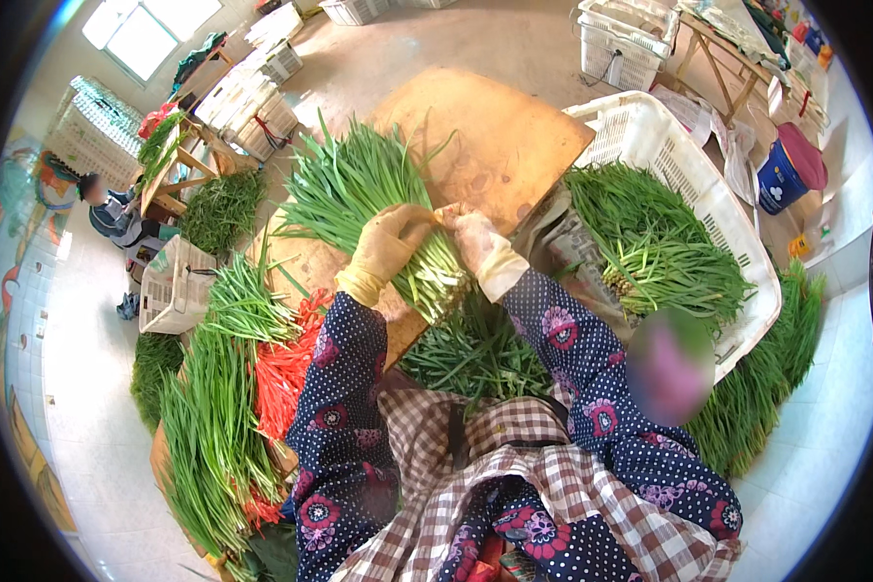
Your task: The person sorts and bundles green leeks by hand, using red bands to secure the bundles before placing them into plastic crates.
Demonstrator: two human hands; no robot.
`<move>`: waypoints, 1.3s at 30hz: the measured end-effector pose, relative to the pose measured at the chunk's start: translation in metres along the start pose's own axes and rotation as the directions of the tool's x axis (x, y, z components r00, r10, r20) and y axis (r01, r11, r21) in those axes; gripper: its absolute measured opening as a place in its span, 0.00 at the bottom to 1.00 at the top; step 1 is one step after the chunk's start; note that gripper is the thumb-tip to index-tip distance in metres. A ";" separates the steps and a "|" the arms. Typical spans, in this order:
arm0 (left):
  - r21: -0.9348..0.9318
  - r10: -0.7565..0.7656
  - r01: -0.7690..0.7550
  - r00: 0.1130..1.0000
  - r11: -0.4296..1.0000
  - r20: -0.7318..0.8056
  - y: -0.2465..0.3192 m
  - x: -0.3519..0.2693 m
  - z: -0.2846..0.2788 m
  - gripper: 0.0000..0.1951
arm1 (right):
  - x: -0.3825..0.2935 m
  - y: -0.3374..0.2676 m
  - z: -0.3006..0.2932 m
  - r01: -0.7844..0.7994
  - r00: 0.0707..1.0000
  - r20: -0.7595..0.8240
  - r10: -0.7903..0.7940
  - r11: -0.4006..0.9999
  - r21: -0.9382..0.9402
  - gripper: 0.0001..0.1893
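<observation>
A thick bunch of green garlic chives [356, 182] lies over the wooden board [480, 138], its pale stem ends pointing towards me. My left hand [393, 244], in a yellowish rubber glove, is wrapped around the bunch above the stem ends. Beside it, my right hand [476, 236], also gloved, has its fingers pinched together at the bunch's right edge; whatever it pinches is too small to make out. Red ties [284, 371] lie in a heap to the left, next to more chives [214, 429]. Loose green leaves [476, 349] cover my lap area below the board.
A white plastic crate [753, 269] holding chives [647, 240] stands at the right, with more chives [764, 385] beyond it. A blue bucket [782, 174] is farther right. At the far left a person [120, 211] sits near a crate [178, 284] and a wooden table [164, 167].
</observation>
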State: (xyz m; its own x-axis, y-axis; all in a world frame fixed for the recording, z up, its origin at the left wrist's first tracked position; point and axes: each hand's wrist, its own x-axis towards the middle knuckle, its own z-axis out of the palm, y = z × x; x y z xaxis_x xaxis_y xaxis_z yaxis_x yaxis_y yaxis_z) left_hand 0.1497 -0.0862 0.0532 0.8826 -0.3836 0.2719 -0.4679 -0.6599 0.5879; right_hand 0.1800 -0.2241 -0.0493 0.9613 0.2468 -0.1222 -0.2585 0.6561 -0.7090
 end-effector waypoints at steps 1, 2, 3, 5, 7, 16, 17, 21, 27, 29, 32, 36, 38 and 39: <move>0.007 0.006 -0.006 1.000 1.000 0.024 -0.004 -0.001 -0.001 0.07 | -0.006 -0.005 0.008 -0.035 0.999 -0.008 0.035 0.999 0.025 0.06; -0.038 -0.025 0.026 1.000 0.999 0.017 -0.008 0.001 -0.001 0.06 | -0.004 -0.005 0.011 -0.035 0.999 -0.030 0.033 0.998 -0.044 0.06; -0.017 -0.004 0.004 1.000 1.000 0.016 -0.010 -0.001 -0.003 0.06 | -0.005 -0.004 0.016 -0.041 0.998 -0.052 0.035 0.994 -0.105 0.06; 0.026 0.042 -0.043 0.999 0.999 0.017 -0.013 -0.002 -0.008 0.06 | -0.006 -0.004 0.024 0.031 0.999 -0.005 -0.032 0.991 -0.127 0.05; 0.052 0.108 -0.108 0.994 0.993 0.004 -0.014 0.001 0.000 0.05 | -0.012 -0.011 0.023 0.055 0.998 0.004 -0.055 0.979 -0.195 0.05; 0.065 0.093 -0.092 0.996 0.994 -0.009 -0.015 0.003 -0.001 0.04 | -0.016 -0.020 0.030 0.043 0.998 0.050 -0.033 0.977 -0.209 0.04; 0.090 0.091 -0.090 0.996 0.992 -0.015 -0.016 0.003 -0.001 0.04 | -0.018 -0.018 0.031 0.031 0.999 0.044 -0.023 0.977 -0.211 0.04; 0.183 0.211 -0.205 0.977 0.961 -0.016 -0.011 0.011 -0.005 0.03 | -0.023 -0.028 0.034 0.025 0.999 0.027 -0.020 0.980 -0.196 0.05; 0.111 0.343 -0.328 0.921 0.938 -0.184 -0.011 0.012 -0.006 0.03 | -0.018 -0.018 0.035 0.246 0.962 0.175 -0.211 0.946 -0.211 0.07; 0.160 0.383 -0.354 0.897 0.922 -0.223 -0.007 0.020 -0.002 0.02 | -0.005 -0.005 0.025 0.372 0.922 0.251 -0.294 0.851 -0.370 0.09; 0.094 0.354 -0.341 0.906 0.935 -0.233 -0.012 0.016 0.004 0.02 | -0.005 -0.002 0.030 0.277 0.955 0.220 -0.198 0.862 -0.425 0.14; -0.058 0.226 -0.237 0.962 0.970 -0.155 -0.022 0.019 0.011 0.02 | 0.001 0.003 0.022 0.300 0.952 0.205 -0.227 0.821 -0.486 0.16; -0.084 0.146 -0.158 0.981 0.984 -0.128 -0.013 0.018 0.015 0.03 | 0.002 -0.001 0.016 0.304 0.952 0.176 -0.249 0.823 -0.480 0.15; -0.157 0.107 -0.122 0.989 0.980 -0.105 -0.016 0.016 0.015 0.03 | 0.004 0.001 0.016 0.277 0.960 0.167 -0.225 0.852 -0.445 0.14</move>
State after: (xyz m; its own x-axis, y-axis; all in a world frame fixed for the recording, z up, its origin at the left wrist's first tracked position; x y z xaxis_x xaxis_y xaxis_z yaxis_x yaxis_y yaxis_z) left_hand 0.1708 -0.0917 0.0373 0.8276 -0.3819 0.4114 -0.5593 -0.4980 0.6627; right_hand 0.1820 -0.2107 -0.0392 0.9650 0.2089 0.1584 0.0883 0.3101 -0.9466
